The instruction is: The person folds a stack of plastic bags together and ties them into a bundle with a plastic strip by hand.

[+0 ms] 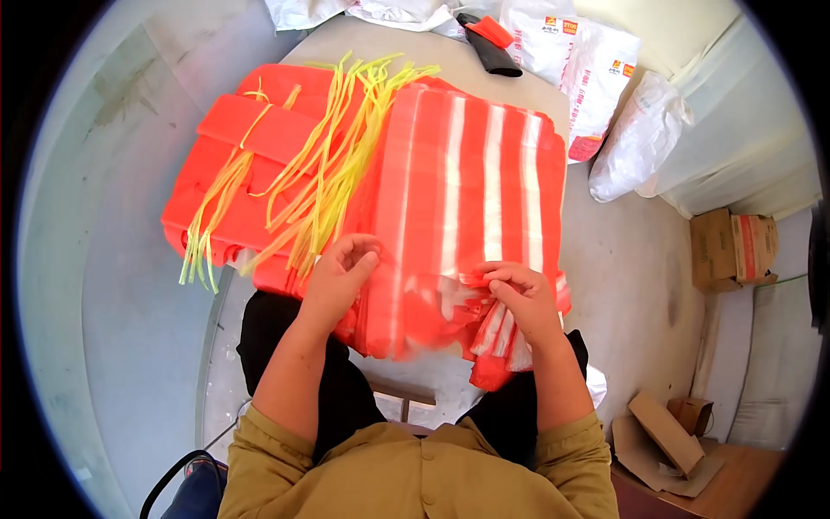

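Note:
A stack of red-and-white striped plastic bags [491, 186] lies in front of me, over my lap and the table. Thumb and fingers of my right hand [526, 298] pinch a crumpled edge of red-and-white film near the stack's lower right. Gathered striped ends [497, 342] hang just below that hand. My left hand [339, 281] is curled closed at the left side of the stack, against red film; whatever its fingertips grip is unclear. Between the hands, the loose lower part of the film [422, 316] is blurred.
Yellow-green ties [346, 164] lie across folded red bundles [259, 130] to the left. Beyond the stack sit a black-and-red object [493, 43] and white printed sacks [596, 73]. Cardboard boxes [722, 251] and flattened cardboard [666, 441] are on the right.

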The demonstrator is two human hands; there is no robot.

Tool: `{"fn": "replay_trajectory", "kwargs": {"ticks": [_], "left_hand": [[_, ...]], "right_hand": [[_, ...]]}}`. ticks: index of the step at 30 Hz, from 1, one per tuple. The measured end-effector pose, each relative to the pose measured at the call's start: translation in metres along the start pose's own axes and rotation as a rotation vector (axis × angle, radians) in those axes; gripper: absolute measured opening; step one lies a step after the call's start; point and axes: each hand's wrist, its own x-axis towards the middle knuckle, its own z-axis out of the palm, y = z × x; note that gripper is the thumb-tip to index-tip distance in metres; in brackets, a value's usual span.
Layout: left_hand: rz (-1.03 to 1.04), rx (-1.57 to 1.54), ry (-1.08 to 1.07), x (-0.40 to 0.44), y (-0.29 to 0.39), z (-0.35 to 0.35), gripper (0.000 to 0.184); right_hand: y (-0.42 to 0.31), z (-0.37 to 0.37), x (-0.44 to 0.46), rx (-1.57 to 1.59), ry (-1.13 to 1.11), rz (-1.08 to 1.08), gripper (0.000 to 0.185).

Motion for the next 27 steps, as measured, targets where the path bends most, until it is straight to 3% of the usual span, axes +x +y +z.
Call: {"fn": "replay_trajectory", "kwargs": {"ticks": [7, 10, 16, 19, 25, 27], "left_hand": [[-0.007, 0.035, 0.030, 0.002, 0.001, 0.003, 0.027], [0.041, 0.115, 0.062, 0.003, -0.005, 0.001, 0.028], [0.045, -0.015, 0.071, 0.004, -0.008, -0.001, 0.036], [0.056, -0.145, 0.028, 0.003, -0.002, 0.003, 0.044], [-0.015, -0.423, -0.020, 0.005, 0.008, 0.013, 0.056], [-0.011, -0.451, -0.037, 0.008, 0.007, 0.014, 0.057]], "right_hand": [[0.002, 0.000, 0.004, -0.092, 0.019, 0.084, 0.014], [-0.008, 0.012, 0.001, -0.233, 0.158, -0.127, 0.013], [-0.021, 0.019, 0.005, -0.254, 0.158, -0.170, 0.013], [-0.030, 0.023, 0.008, -0.112, 0.165, -0.021, 0.014], [-0.010, 0.018, 0.017, 0.066, 0.167, -0.196, 0.018], [-0.011, 0.020, 0.016, 0.150, 0.182, -0.161, 0.018]]}}
